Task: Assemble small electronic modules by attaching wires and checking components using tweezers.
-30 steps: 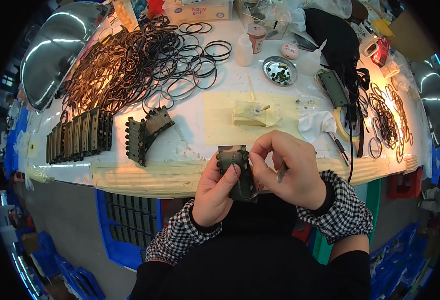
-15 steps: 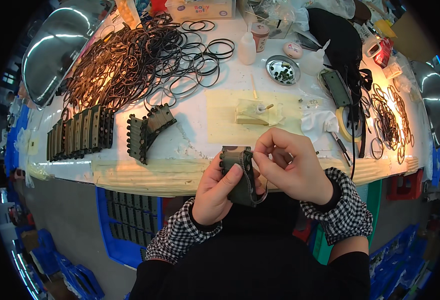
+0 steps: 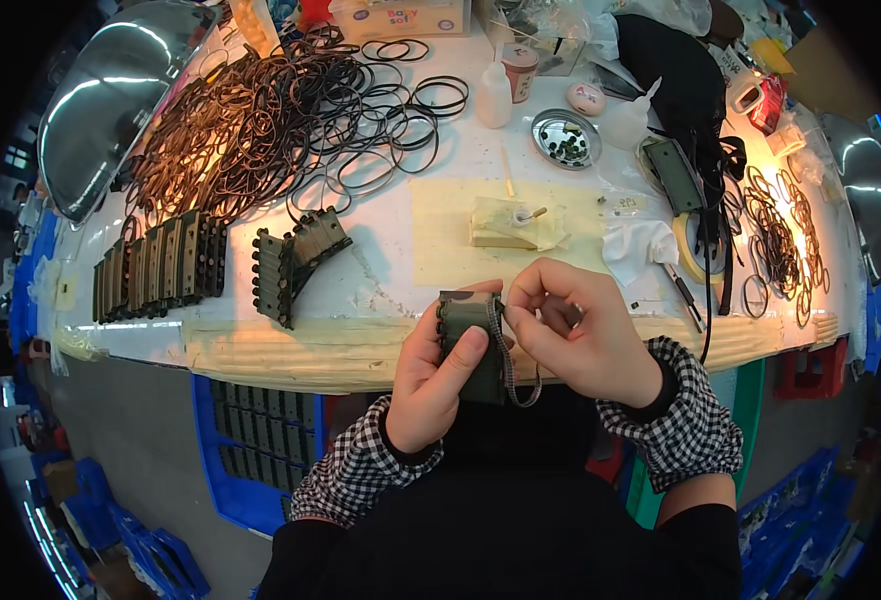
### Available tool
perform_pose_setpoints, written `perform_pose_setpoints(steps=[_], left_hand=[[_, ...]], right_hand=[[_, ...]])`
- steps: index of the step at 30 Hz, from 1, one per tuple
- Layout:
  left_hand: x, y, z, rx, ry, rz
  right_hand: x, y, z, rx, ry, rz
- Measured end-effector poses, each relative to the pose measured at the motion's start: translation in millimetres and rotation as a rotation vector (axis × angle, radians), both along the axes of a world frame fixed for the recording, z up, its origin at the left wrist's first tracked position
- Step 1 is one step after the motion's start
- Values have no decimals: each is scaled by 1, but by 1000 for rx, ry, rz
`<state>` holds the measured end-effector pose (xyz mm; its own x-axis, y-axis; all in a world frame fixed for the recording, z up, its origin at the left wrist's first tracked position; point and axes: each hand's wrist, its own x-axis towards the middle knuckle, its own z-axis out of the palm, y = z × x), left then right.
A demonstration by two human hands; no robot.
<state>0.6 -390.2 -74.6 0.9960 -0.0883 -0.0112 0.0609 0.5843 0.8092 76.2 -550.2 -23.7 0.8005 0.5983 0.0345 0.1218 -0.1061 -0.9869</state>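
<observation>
My left hand (image 3: pixel 428 378) is closed around a dark green rectangular housing (image 3: pixel 468 311), its thumb pressed on the near face. Small dark knobs line the housing's left edge. A thin dark rubber ring (image 3: pixel 507 365) runs down the housing's right edge, and a slack loop of it hangs off the lower right. My right hand (image 3: pixel 592 338) is at the upper right corner, thumb and forefinger pinched on the ring; the exact contact is partly hidden by the fingers.
A large tangle of rubber rings (image 3: pixel 270 130) lies at the back left. In front stand a row of green housings (image 3: pixel 160 268) and two more (image 3: pixel 300 262). Straight ahead sits a taped block (image 3: pixel 500 222), with a metal dish (image 3: pixel 566 140) beyond. A blue crate (image 3: pixel 222 480) is below the table edge.
The ring has shifted slightly along the housing's right edge, and its slack loop hangs a little farther right. Both hands have barely moved and keep their grips.
</observation>
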Motion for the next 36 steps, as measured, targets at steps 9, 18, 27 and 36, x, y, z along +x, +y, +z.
perform_pose_setpoints(steps=[9, 18, 27, 36], left_hand=[[-2, -3, 4, -113, 68, 31], [-1, -7, 0, 43, -43, 109], [0, -10, 2, -37, 40, 82], [2, -11, 1, -81, 83, 57]], right_hand=[[-5, 1, -5, -44, -154, -123], [-11, 6, -14, 2, -492, -243], [-13, 3, -18, 54, -166, -225], [-19, 5, -17, -36, -438, -273]])
